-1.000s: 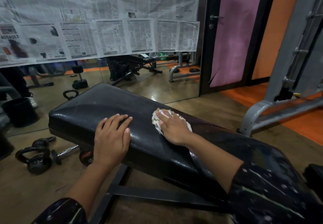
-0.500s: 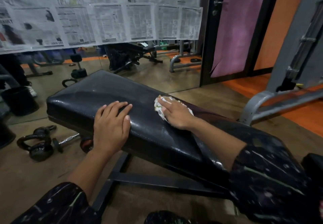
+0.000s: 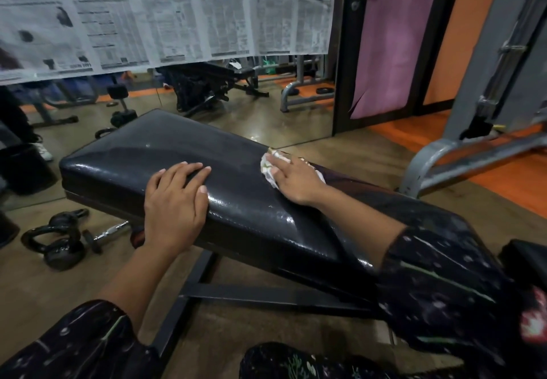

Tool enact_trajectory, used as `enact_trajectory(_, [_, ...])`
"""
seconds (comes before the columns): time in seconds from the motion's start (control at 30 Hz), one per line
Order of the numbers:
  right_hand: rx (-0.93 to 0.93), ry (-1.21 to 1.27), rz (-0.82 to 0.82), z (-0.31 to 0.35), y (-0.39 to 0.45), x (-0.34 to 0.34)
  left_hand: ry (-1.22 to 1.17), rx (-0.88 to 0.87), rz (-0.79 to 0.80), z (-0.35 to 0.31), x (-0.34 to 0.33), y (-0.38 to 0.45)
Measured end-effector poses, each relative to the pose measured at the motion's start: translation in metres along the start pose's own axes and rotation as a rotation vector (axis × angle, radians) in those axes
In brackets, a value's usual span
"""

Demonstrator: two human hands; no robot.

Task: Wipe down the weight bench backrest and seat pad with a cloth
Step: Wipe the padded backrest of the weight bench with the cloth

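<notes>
The lower end of the black backrest pad (image 3: 236, 189) is covered by a dark patterned sleeve (image 3: 444, 295), so the seat pad cannot be made out. The left hand (image 3: 174, 201) is laid flat and spread on the pad's near edge, nothing in its grip. The cloth (image 3: 268, 168) is pressed at the far edge under the right hand (image 3: 296, 180), mostly hidden. Kettlebells (image 3: 56, 239) are seen on the floor (image 3: 340, 153); a dark bin (image 3: 23, 168) is cut off at left, contents unseen.
</notes>
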State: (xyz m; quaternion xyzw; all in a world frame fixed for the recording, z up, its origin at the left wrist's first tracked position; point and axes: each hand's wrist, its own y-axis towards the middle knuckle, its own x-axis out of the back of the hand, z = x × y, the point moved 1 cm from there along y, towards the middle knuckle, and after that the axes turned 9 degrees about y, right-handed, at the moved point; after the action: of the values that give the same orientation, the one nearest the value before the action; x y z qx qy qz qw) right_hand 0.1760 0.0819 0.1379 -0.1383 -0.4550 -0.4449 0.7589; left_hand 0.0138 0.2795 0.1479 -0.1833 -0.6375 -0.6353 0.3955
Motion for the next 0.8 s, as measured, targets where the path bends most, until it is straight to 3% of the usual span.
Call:
enact_trajectory(0.1, [0.222,0.003,0.017,-0.030,-0.024,0.009,-0.002,-0.009,0.003,0.000,0.000,0.001])
enact_trajectory(0.2, [0.048,0.020,0.032,-0.052,-0.015,0.026,0.002,-0.008,0.005,-0.001,0.000,0.001])
enact_trajectory(0.3, [-0.101,0.088,0.081,-0.024,0.004,0.033,-0.005,0.000,0.003,0.000,0.000,0.000])
enact_trajectory(0.43, [-0.051,0.036,0.092,0.001,0.010,0.020,-0.012,-0.002,-0.006,0.000,0.001,0.000])
enact_trajectory(0.53, [0.126,0.003,0.055,-0.017,-0.014,0.008,-0.019,-0.004,-0.012,0.000,-0.001,0.001])
enact_trajectory(0.6, [0.149,0.028,0.038,-0.036,-0.026,0.009,-0.018,-0.007,-0.008,0.000,-0.002,0.000])
enact_trajectory(0.7, [-0.042,0.057,0.006,-0.061,-0.010,0.018,-0.015,0.000,0.002,0.001,-0.002,0.000])
enact_trajectory(0.8, [-0.151,0.068,0.088,-0.043,0.013,0.027,-0.009,0.005,0.012,0.000,-0.001,0.000])
